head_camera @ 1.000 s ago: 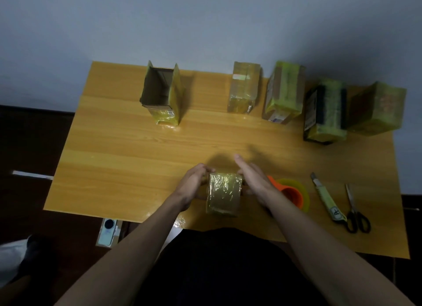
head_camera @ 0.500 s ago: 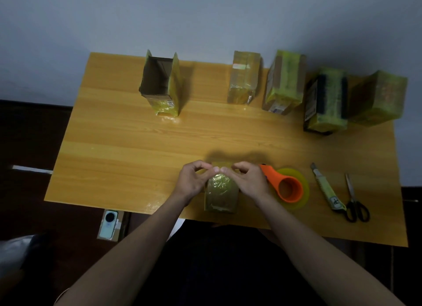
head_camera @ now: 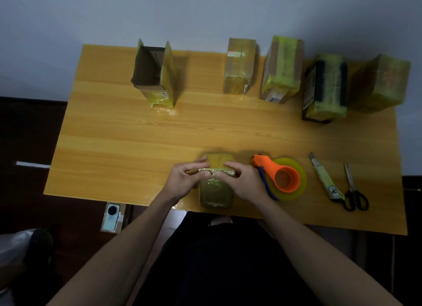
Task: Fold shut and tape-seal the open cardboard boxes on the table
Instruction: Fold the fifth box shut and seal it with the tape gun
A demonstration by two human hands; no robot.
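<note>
A small tape-wrapped cardboard box (head_camera: 215,191) stands near the table's front edge. My left hand (head_camera: 186,180) grips its upper left side and my right hand (head_camera: 244,182) grips its upper right side, with fingertips of both pressed on its top edge. An open cardboard box (head_camera: 154,74) with its flaps standing up sits at the back left. An orange tape dispenser (head_camera: 283,177) holding a yellowish roll lies just right of my right hand.
Several taped boxes (head_camera: 282,69) line the back right of the wooden table (head_camera: 118,136). A utility knife (head_camera: 324,180) and scissors (head_camera: 355,191) lie at the front right. A phone (head_camera: 112,216) sits below the table's front edge on the left.
My hands have stayed on the small box and shifted their fingers along its top edge. The view has tilted a little.
</note>
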